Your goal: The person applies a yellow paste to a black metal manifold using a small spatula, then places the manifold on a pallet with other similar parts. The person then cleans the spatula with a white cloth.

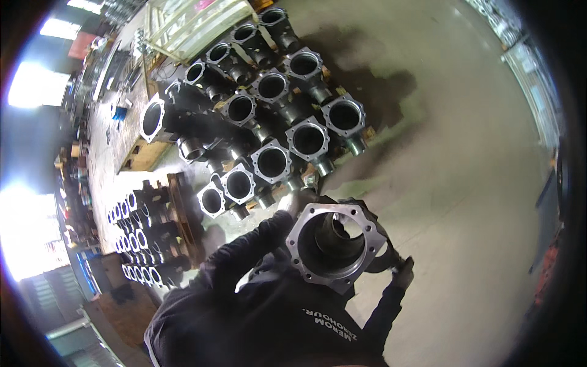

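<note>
The black flanged casting (335,243) sits at five o'clock — the right hand (402,274) has its fingers grasping the far end, at four; the left hand (298,201) touches or nears its ten-o'clock side, its fingers too obscured to tell. Similar castings (271,163) stand at eleven. White lettering (331,324) marks the dark top (244,327) — at six.

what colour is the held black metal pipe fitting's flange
Silver-grey: the flat, many-sided metal flange face; the head view shows it best.
</note>
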`<state>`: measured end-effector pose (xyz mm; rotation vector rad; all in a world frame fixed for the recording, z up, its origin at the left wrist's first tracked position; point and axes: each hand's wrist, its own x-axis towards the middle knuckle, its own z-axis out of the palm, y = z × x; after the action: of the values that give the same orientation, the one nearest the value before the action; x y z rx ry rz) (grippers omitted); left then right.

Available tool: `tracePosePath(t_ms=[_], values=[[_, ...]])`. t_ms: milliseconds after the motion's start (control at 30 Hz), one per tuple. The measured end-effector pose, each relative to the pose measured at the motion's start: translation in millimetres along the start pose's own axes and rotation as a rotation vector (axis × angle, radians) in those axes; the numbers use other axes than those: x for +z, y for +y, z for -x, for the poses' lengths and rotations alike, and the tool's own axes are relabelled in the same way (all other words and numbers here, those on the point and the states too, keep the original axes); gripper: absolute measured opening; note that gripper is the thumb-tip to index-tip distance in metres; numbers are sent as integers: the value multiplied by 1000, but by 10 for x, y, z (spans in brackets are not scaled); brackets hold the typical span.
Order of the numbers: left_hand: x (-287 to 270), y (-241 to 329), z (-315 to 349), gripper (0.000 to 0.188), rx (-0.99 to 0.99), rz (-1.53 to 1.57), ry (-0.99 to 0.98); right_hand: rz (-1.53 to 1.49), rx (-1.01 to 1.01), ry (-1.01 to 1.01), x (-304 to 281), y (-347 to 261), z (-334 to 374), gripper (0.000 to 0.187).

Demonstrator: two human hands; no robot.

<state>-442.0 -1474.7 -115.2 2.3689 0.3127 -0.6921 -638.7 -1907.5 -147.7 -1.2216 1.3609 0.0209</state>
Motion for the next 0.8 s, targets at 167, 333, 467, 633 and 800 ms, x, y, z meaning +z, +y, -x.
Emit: tracePosePath(t_ms=[167, 333, 467, 633, 800], values=[[-221, 282, -625, 25, 97, -95, -22, 205, -87, 17, 107, 177, -60, 49], [-585, -29, -1503, 33, 168, -90, -178, -43, -40, -11, 901, 118, 206, 63], [-1292, -300, -2203, 34, 174, -147, -85, 120, 203, -132, 1897, -272, 482, 63], [-2656, -533, -3067, 31, 255, -635, 152, 115, 192, -392, 3449, -605, 711, 65], [-3853, -653, -3593, 32, 163, -567, 240, 220, 212, -548, 5002, -843, 733, 63]])
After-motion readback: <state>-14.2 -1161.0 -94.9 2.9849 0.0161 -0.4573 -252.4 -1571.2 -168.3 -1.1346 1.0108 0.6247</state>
